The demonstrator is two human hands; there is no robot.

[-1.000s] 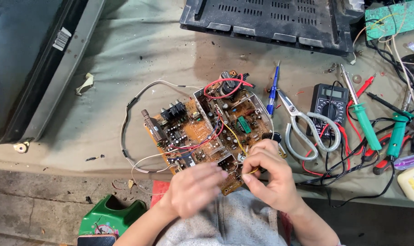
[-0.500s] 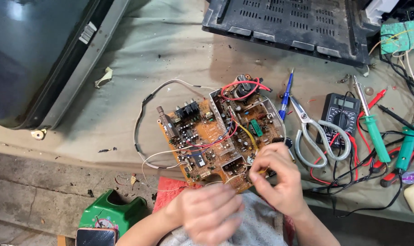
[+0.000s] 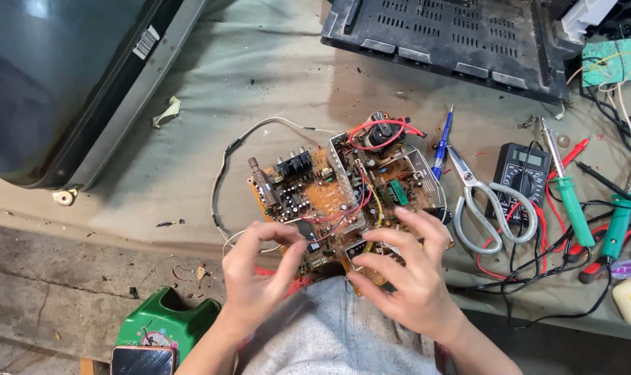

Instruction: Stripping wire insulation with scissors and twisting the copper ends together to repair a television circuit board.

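An orange-brown circuit board (image 3: 329,191) crowded with components and red, yellow and white wires lies at the near edge of a cloth-covered bench. My right hand (image 3: 407,278) holds the board's near right corner, fingers spread on top and thumb at the edge. My left hand (image 3: 258,274) hovers at the near left edge with its fingers apart, index and thumb tips touching the board beside a dark component. A grey-and-black cable (image 3: 222,180) loops out from the board's left side.
Right of the board lie a blue pen-like tool (image 3: 440,146), scissors (image 3: 486,201), a black multimeter (image 3: 522,170) with red and black leads, and two green-handled soldering irons (image 3: 572,201). A dark television tube (image 3: 58,76) sits at left and a black plastic casing (image 3: 454,35) behind. A green stool (image 3: 164,326) stands below.
My left hand has come up from my lap to the board's near left edge and spread its fingers. My right hand stays on the board's near right corner.
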